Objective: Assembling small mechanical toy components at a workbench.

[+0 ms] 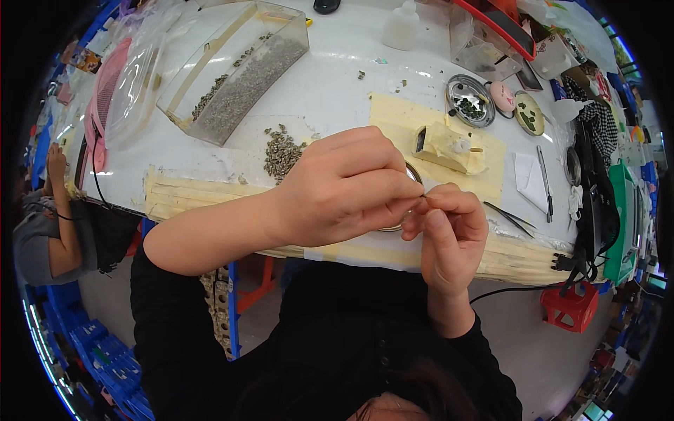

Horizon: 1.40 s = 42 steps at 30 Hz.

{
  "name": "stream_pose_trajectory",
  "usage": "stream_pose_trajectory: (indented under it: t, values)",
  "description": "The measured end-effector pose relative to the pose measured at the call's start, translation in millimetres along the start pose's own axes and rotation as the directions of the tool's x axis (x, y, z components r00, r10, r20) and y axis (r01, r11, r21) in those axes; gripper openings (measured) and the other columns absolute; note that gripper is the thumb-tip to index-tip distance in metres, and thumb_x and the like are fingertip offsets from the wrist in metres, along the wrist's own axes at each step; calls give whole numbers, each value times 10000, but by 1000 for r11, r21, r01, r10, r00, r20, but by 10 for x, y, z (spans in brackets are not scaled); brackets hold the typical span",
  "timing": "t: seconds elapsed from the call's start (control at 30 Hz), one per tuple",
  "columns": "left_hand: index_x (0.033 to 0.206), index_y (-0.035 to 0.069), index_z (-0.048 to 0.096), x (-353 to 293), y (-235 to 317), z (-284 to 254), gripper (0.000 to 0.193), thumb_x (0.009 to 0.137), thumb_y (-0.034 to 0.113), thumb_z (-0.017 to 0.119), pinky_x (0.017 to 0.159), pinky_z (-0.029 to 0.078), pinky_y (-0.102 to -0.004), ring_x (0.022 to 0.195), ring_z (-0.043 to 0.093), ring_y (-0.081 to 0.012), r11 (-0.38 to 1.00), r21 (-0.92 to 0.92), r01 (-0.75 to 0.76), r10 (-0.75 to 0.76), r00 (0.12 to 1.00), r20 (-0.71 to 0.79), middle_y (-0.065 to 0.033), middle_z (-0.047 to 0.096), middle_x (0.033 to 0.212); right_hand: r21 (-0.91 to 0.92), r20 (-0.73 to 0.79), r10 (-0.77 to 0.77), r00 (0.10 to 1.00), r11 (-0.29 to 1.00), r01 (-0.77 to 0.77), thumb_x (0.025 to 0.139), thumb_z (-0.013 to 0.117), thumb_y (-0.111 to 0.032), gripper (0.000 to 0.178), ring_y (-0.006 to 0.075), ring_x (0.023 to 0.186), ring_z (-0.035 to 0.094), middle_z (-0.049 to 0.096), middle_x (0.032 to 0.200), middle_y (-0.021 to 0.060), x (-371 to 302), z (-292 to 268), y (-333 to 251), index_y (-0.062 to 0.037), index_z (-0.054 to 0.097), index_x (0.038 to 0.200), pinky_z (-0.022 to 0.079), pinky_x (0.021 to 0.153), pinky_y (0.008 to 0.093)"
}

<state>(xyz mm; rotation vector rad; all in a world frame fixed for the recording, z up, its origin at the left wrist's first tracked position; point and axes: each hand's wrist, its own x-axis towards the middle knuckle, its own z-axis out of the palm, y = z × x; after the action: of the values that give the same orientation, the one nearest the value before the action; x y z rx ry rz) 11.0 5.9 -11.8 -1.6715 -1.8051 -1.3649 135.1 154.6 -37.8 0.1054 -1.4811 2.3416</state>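
Observation:
My left hand (344,186) reaches across from the left, its thumb and fingers closed in a pinch. The fingertips of my right hand (453,231) meet it, pinched too. Something tiny and dark sits where the fingertips come together, too small to name. Below the hands a round metal-rimmed dish (414,172) shows in part, its middle hidden. Left of my left hand lies a heap of small grey metallic pieces (282,151). Beyond my right hand stands a block wrapped in yellowish tape (449,149). Dark tweezers (510,219) lie right of my right hand.
A clear box (242,77) holds many grey pieces at the back left. Back right are a metal dish of dark green bits (470,102), a pink rounded object (503,97) and a round tray (529,114). Another person's arm (60,189) shows far left.

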Motion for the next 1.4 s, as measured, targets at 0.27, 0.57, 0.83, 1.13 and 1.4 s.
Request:
stream_pose_trajectory:
  t: [0.27, 0.57, 0.83, 1.13, 1.4]
  values:
    - [912, 45, 729, 6, 6, -8, 259, 671, -10, 806, 534, 426, -262, 634, 575, -143, 999, 9, 42, -42, 999, -22, -12, 610, 723, -41, -54, 31, 998, 999, -33, 958, 578, 1, 171, 150, 758, 665, 653, 927, 116, -10, -2, -7, 57, 635, 1109, 568, 684, 271]
    - [924, 47, 734, -1, 8, -22, 286, 655, -11, 812, 548, 444, -265, 654, 581, -154, 1000, 0, 26, -26, 1000, -17, -16, 625, 755, -40, -46, 67, 997, 997, -69, 975, 569, -35, 199, 150, 772, 675, 675, 925, 121, -5, -15, -7, 65, 629, 1137, 574, 697, 273]
    - [925, 50, 736, -2, 9, -33, 274, 668, 1, 815, 556, 450, -267, 665, 590, -161, 1000, -6, 13, -13, 1000, 2, -22, 638, 772, -14, 6, 126, 992, 992, -126, 985, 556, -48, 222, 158, 808, 683, 681, 946, 131, 4, -6, -16, 72, 610, 1163, 582, 733, 285]
    - [937, 47, 735, 7, 25, -46, 287, 665, 2, 815, 558, 451, -274, 664, 592, -162, 1000, -12, -3, 3, 1000, 23, -22, 637, 773, -30, 5, 152, 988, 988, -152, 973, 581, -51, 185, 141, 804, 679, 685, 918, 110, 17, 11, -31, 55, 594, 1124, 577, 735, 270]
    - [917, 43, 732, -2, 4, -26, 278, 657, -11, 812, 547, 439, -268, 655, 588, -155, 1000, 5, 3, -3, 1000, 1, -21, 626, 753, 29, -69, 110, 991, 994, -108, 962, 592, -33, 164, 144, 784, 678, 679, 933, 118, 2, 29, -26, 51, 584, 1103, 580, 713, 275]
